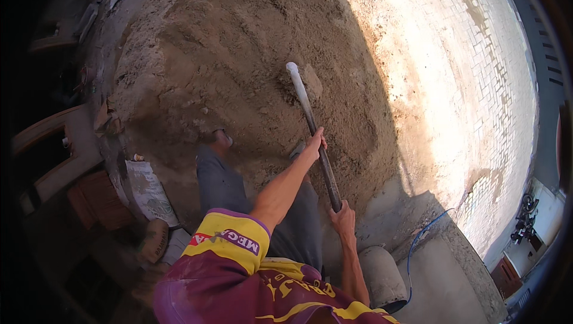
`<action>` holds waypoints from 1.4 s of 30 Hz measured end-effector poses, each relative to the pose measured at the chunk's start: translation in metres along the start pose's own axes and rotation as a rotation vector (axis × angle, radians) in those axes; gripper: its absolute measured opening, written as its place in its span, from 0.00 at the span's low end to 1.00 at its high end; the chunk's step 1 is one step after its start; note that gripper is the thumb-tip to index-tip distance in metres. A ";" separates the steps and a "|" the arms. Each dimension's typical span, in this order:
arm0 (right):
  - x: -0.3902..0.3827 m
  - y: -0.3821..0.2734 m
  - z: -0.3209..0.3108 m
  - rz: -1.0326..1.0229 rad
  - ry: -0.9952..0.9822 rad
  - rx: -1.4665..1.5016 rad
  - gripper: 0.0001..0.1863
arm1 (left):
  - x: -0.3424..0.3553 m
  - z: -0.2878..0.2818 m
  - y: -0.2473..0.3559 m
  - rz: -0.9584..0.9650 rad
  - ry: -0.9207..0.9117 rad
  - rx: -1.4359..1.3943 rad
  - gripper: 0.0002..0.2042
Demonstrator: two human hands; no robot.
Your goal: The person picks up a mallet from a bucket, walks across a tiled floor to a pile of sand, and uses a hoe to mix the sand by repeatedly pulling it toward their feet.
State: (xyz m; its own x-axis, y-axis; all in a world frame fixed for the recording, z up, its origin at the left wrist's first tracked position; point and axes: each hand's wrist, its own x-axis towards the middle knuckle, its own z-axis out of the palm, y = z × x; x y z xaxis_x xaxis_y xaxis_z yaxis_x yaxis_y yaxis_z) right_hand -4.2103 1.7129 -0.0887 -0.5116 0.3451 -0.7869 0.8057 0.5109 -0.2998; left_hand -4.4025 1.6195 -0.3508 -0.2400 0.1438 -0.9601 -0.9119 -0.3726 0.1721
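Observation:
Both hands grip a long dark-handled tool (322, 157) with a pale, crusted far end, angled over a heap of brown sand (227, 43). My left hand (316, 141) is wrapped round the middle of the handle. My right hand (342, 215) is closed round the lower part, near my body. At the far end a flat, dirt-coloured piece, perhaps the blade, rests against the sand, partly hard to tell apart from it. My legs and sandalled feet stand at the near edge of the heap.
White sack (149, 189) and brown bag (154, 240) at left, beside wooden furniture (95, 198). A grey cylindrical container (376, 273) and blue hose (418, 237) are low right. Sunlit paving (489, 85) runs along the right, with a parked motorcycle (525, 216) at the far edge.

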 end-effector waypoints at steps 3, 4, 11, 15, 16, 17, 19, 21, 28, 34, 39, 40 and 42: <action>-0.105 0.128 0.028 0.165 0.047 -0.125 0.18 | -0.085 0.009 -0.136 -0.335 0.061 0.055 0.18; -0.145 0.148 0.033 0.179 0.026 -0.100 0.19 | -0.109 -0.014 -0.164 -0.459 0.051 0.075 0.14; -0.157 0.153 0.061 0.035 0.147 0.101 0.18 | -0.204 -0.006 -0.104 -0.263 -0.023 0.178 0.14; 0.023 0.002 0.063 -0.158 0.048 0.368 0.14 | -0.189 0.049 0.097 0.424 -0.082 0.166 0.13; 0.075 -0.024 0.067 -0.274 0.101 0.396 0.14 | -0.187 0.076 0.140 0.609 -0.015 0.257 0.16; 0.107 -0.088 0.055 -0.318 0.029 0.513 0.15 | -0.181 0.073 0.180 0.750 0.094 0.477 0.23; 0.173 -0.164 0.040 -0.385 -0.039 0.465 0.29 | -0.175 0.076 0.218 0.887 0.176 0.635 0.28; 0.193 -0.233 0.026 -0.424 -0.014 0.415 0.29 | -0.158 0.066 0.229 0.825 0.178 0.573 0.31; 0.177 -0.158 0.073 -0.279 -0.109 0.051 0.26 | -0.094 -0.004 0.146 0.368 0.212 0.550 0.30; 0.092 -0.080 0.012 -0.066 -0.156 -0.026 0.30 | -0.092 -0.008 0.070 0.073 0.023 0.582 0.18; -0.048 -0.007 -0.042 0.084 -0.164 -0.031 0.27 | -0.052 -0.014 0.042 -0.104 -0.012 -0.120 0.14; -0.079 0.022 -0.046 0.115 -0.159 -0.030 0.24 | -0.058 -0.013 0.003 -0.212 0.005 -0.004 0.15; -0.137 0.085 -0.049 0.154 -0.110 0.008 0.19 | -0.096 -0.005 -0.098 -0.234 0.025 0.154 0.16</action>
State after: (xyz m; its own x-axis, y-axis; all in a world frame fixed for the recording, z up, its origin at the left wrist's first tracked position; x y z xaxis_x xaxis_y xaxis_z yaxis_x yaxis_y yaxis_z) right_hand -4.0859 1.7475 0.0200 -0.3464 0.3305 -0.8779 0.8747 0.4520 -0.1750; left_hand -4.2881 1.6380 -0.2767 -0.0107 0.1862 -0.9824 -0.9818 -0.1884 -0.0250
